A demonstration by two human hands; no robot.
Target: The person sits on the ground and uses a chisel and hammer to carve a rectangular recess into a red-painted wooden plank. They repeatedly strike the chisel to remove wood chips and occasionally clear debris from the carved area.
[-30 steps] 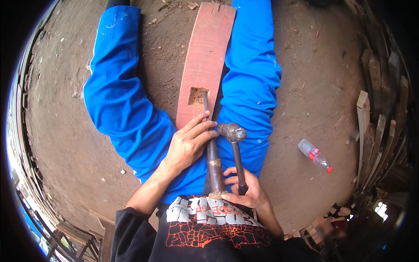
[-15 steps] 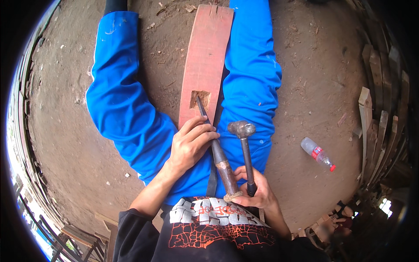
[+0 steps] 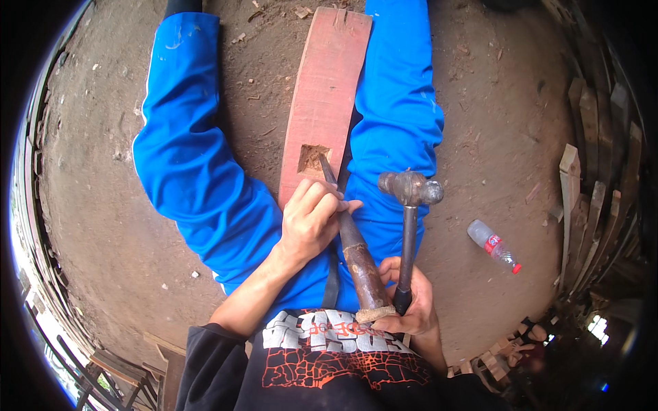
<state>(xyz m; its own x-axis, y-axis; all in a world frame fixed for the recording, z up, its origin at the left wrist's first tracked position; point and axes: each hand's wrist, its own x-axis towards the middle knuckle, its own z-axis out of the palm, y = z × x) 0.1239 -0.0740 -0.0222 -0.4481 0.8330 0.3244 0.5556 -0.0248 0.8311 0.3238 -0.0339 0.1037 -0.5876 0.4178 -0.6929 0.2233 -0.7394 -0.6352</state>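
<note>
A reddish wooden plank (image 3: pixel 325 89) runs lengthwise between my legs, with a square hole (image 3: pixel 312 158) cut into it. My left hand (image 3: pixel 308 222) is closed round the metal shank of a chisel (image 3: pixel 364 270). The chisel lies at a slant, its tip at the hole's right edge and its brown handle toward my lap. In my right hand (image 3: pixel 416 308) is the dark handle of a ball-peen hammer (image 3: pixel 410 188), head pointing away from me. That hand is beside the chisel's butt end; whether its fingers also touch the chisel I cannot tell.
My blue-trousered legs (image 3: pixel 188 137) flank the plank on the bare earth floor (image 3: pixel 493 123). A plastic bottle (image 3: pixel 493 245) with a red cap lies on the right. Stacked timber (image 3: pixel 570 178) lines the right side, and wooden pieces (image 3: pixel 123 366) stand at lower left.
The chisel's tip has shifted right, toward the hole's edge. My left hand has moved right and curled more tightly round the shank. The hammer has moved right, its head turned sideways.
</note>
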